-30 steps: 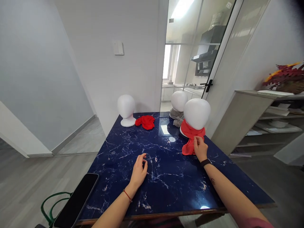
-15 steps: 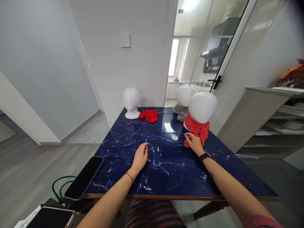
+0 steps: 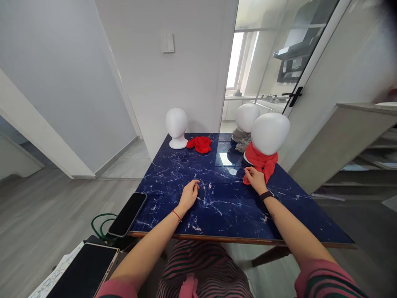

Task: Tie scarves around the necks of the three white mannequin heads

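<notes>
My left hand (image 3: 190, 193) rests on the dark blue marbled table (image 3: 223, 219), its fingers loosely bent and nothing held in them. A red cord circles that wrist. At the right, my right hand (image 3: 256, 179) hovers in front of a red scarf (image 3: 262, 158) wrapped around the neck of a white mannequin head (image 3: 270, 133). Its fingers are slightly curled, with no cloth visibly gripped; part of the scarf's loose end is hidden behind the hand. Behind stands another white head (image 3: 247, 117) with a grey scarf (image 3: 241, 138) around its neck.
A third, bare-necked white head (image 3: 176, 123) stands at the far left beside a crumpled red cloth (image 3: 200, 144). A phone (image 3: 127, 214) lies on the table's left edge. Below it is a tablet (image 3: 83, 271). A glass door (image 3: 263, 66) and open shelves (image 3: 369, 161) border the right.
The view has tilted down and shifted slightly left, so the scene appears higher and further right. Both hands stay nearly where they were, and the scarves look unchanged.
</notes>
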The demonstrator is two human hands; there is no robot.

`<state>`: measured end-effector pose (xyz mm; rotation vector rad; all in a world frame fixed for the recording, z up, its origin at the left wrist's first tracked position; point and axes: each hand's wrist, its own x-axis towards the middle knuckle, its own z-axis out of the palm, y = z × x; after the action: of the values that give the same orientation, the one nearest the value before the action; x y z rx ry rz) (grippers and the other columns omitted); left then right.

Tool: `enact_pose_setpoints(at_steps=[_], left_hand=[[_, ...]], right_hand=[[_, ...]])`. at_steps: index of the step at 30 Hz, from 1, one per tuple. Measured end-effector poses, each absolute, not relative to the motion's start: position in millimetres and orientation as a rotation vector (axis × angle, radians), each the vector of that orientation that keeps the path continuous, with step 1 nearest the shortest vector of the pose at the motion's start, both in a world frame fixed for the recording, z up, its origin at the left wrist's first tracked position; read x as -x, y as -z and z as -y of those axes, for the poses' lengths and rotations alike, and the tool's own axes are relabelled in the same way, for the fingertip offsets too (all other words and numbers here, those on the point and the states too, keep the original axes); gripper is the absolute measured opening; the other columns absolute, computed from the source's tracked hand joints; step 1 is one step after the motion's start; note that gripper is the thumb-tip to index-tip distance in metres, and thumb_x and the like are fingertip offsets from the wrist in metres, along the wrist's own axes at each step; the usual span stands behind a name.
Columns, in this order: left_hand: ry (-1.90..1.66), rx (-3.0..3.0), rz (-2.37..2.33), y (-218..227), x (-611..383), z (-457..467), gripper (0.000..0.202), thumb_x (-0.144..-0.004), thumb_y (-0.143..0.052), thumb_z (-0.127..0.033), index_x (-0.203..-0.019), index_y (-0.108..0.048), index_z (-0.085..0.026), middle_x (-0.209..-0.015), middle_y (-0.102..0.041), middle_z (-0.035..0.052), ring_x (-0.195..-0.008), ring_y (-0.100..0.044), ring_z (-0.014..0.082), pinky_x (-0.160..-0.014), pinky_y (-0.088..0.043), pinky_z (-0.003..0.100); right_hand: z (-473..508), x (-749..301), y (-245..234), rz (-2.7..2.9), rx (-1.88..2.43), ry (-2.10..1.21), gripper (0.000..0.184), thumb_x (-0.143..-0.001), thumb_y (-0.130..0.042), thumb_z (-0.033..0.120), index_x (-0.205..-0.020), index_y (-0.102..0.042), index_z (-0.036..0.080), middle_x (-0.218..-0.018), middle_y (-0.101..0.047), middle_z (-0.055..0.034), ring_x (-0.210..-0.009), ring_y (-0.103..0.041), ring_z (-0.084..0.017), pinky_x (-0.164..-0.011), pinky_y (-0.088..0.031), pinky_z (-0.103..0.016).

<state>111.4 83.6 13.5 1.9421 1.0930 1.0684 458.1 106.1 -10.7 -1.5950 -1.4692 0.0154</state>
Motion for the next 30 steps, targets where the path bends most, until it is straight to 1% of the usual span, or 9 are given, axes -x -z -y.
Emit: enact_pose_setpoints(at_steps=[5,8,10,14,18,20,23,25,30], left_hand=[[-1.069,-1.922,-1.073,-11.1,-111.3,-84.0,0.024,-0.086,-0.036,-0.017,-0.102,-0.054,-0.019,-0.076,-0.056,-0.0003,-0.058,-0.052,0.0095,-0.06,-0.042,0.023],[-1.102,-1.861,-1.092,-9.8,-110.1,-88.6,0.023,-0.086,-0.036,-0.018,-0.101,-0.054,-0.018,-0.076,-0.056,-0.0004,-0.059,-0.053,0.0092,-0.061,-0.043,0.023],[-1.117,-1.835,-1.131,-10.2,-109.6,-98.0,0.023,-0.085,-0.037,-0.018,-0.1,-0.054,-0.018,-0.076,-0.057,-0.0007,-0.059,-0.054,0.0092,-0.061,-0.044,0.023],[-1.131,-1.951,-1.265,-14.1,-108.4,-141.0,0.025,-0.082,-0.038,-0.013,-0.099,-0.056,-0.019,-0.078,-0.061,0.0004,-0.065,-0.058,0.0112,-0.066,-0.047,0.025],[-1.216,-2.011,-1.417,-18.5,-99.5,-208.2,0.028,-0.079,-0.039,-0.009,-0.1,-0.056,-0.017,-0.095,-0.061,0.0073,-0.089,-0.059,0.0168,-0.084,-0.047,0.034],[-1.235,-2.025,-1.488,-19.4,-89.4,-243.4,0.029,-0.08,-0.04,-0.01,-0.103,-0.056,-0.016,-0.103,-0.058,0.0099,-0.095,-0.057,0.0192,-0.09,-0.045,0.037],[-1.232,-2.026,-1.594,-19.4,-70.3,-292.5,0.03,-0.079,-0.045,-0.014,-0.107,-0.054,-0.014,-0.108,-0.054,0.0133,-0.098,-0.057,0.0228,-0.092,-0.044,0.042],[-1.242,-2.006,-1.671,-18.8,-58.8,-322.4,0.035,-0.078,-0.05,-0.018,-0.112,-0.052,-0.011,-0.112,-0.052,0.0159,-0.106,-0.054,0.0266,-0.096,-0.041,0.045],[-1.334,-1.93,-1.835,-12.2,-47.9,-386.4,0.062,-0.076,-0.058,-0.038,-0.128,-0.038,-0.01,-0.127,-0.045,0.02,-0.126,-0.039,0.032,-0.104,-0.031,0.05]], right_hand=[[-101.3,-454.4,8.6,1.475,1.62,-0.058,0.032,-0.082,-0.046,0.046,-0.086,-0.064,0.02,-0.063,-0.064,-0.0038,-0.058,-0.059,-0.019,-0.06,-0.04,-0.027],[-99.5,-435.8,6.0,1.61,1.633,-0.056,0.026,-0.083,-0.047,0.04,-0.087,-0.064,0.021,-0.059,-0.062,-0.0014,-0.052,-0.056,-0.017,-0.055,-0.038,-0.025],[-100.8,-414.3,2.3,1.783,1.57,-0.089,0.024,-0.086,-0.045,0.036,-0.088,-0.064,0.022,-0.063,-0.063,-0.0012,-0.054,-0.057,-0.016,-0.056,-0.039,-0.024],[-121.6,-363.2,-7.2,2.098,1.358,-0.163,0.025,-0.091,-0.039,0.028,-0.095,-0.062,0.022,-0.085,-0.068,-0.0036,-0.075,-0.063,-0.016,-0.07,-0.045,-0.025],[-180.7,-326.7,-9.9,2.078,1.314,-0.117,0.024,-0.09,-0.04,0.023,-0.105,-0.058,0.02,-0.1,-0.063,-0.0058,-0.089,-0.061,-0.016,-0.08,-0.048,-0.028],[-219.8,-317.4,-8.1,2.028,1.31,-0.071,0.028,-0.087,-0.043,0.02,-0.113,-0.055,0.019,-0.113,-0.059,-0.0076,-0.101,-0.058,-0.017,-0.088,-0.047,-0.03],[-276.0,-311.9,-4.9,1.927,1.334,0.011,0.037,-0.086,-0.042,0.017,-0.122,-0.05,0.017,-0.128,-0.05,-0.0096,-0.117,-0.049,-0.02,-0.099,-0.042,-0.035],[-305.6,-311.1,-3.5,1.817,1.393,0.054,0.037,-0.088,-0.04,0.019,-0.123,-0.05,0.016,-0.13,-0.049,-0.0109,-0.119,-0.048,-0.021,-0.1,-0.042,-0.037],[-342.4,-310.9,0.6,1.794,1.499,0.095,0.047,-0.087,-0.048,0.029,-0.131,-0.043,0.016,-0.136,-0.044,-0.0118,-0.124,-0.043,-0.024,-0.1,-0.041,-0.039]])
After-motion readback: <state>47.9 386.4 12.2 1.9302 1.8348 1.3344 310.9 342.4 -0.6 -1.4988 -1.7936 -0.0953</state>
